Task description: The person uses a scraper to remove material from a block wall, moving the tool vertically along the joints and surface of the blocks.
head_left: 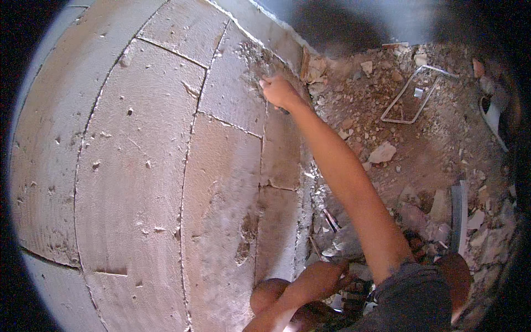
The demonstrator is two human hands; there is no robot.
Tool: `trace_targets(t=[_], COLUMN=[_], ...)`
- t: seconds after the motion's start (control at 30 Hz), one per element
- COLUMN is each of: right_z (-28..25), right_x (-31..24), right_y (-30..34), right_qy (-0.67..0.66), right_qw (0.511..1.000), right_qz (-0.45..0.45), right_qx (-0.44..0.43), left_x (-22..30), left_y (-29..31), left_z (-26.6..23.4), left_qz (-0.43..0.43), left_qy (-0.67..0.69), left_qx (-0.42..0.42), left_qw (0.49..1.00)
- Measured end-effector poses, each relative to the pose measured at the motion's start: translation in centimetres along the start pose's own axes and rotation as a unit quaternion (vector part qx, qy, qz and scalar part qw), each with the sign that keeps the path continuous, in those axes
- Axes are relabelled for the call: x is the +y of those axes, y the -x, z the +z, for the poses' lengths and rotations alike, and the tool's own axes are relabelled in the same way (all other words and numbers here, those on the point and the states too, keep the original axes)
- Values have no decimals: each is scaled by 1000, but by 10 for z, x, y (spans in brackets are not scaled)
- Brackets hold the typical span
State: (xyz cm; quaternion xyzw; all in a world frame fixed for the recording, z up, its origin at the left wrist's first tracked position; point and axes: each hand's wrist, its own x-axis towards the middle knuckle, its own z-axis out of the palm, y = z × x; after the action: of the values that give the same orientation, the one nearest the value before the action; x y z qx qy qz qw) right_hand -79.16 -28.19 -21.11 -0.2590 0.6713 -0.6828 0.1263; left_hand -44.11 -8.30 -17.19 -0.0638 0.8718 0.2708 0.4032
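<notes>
My right arm reaches forward and to the left, up to a wall of large pale blocks (pixel 133 144). At its end my right hand (pixel 281 94) is closed in a fist close to the wall surface, by a rough, chipped patch (pixel 251 58). A small dark bit shows under the fist; what it belongs to is hidden by the hand. Low in the picture my left forearm (pixel 301 290) lies bent across my knees. The fingers of my left hand are lost in shadow beside the dark sleeve (pixel 412 299).
Rubble and broken chunks (pixel 381 153) cover the dirt floor right of the wall. A thin pale rectangular frame (pixel 394 120) lies on it farther off. Nearer, a grey curved strip (pixel 458 216) lies among shards. A thin dark-and-light object (pixel 331 220) sits near the wall's foot.
</notes>
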Motion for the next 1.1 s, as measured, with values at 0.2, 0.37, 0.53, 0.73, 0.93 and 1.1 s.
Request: trace_targets(t=[0.2, 0.37, 0.53, 0.73, 0.93, 1.1], right_z=[-15, -9, -30, -24, -3, -6], right_x=[-22, -37, -53, -55, -26, -33], right_y=[24, 33, 29, 28, 8, 9], right_qy=[-56, -88, 3, -12, -46, -43], right_qw=[998, 995, 996, 997, 998, 998], right_qz=[-10, 22, 17, 8, 3, -23], right_qx=[-22, -39, -86, -82, -48, -26], left_x=[-4, -5, 1, 10, 14, 6], left_y=[8, 7, 4, 8, 3, 7], left_z=[-8, -3, -10, -10, -10, -11], left_qz=[-37, -13, -16, -25, -14, -48], left_qy=[-17, -16, -17, -14, -16, -18], left_qx=[1, 40, -37, -29, -47, -35], left_qw=[999, 999, 999, 999, 999, 998])
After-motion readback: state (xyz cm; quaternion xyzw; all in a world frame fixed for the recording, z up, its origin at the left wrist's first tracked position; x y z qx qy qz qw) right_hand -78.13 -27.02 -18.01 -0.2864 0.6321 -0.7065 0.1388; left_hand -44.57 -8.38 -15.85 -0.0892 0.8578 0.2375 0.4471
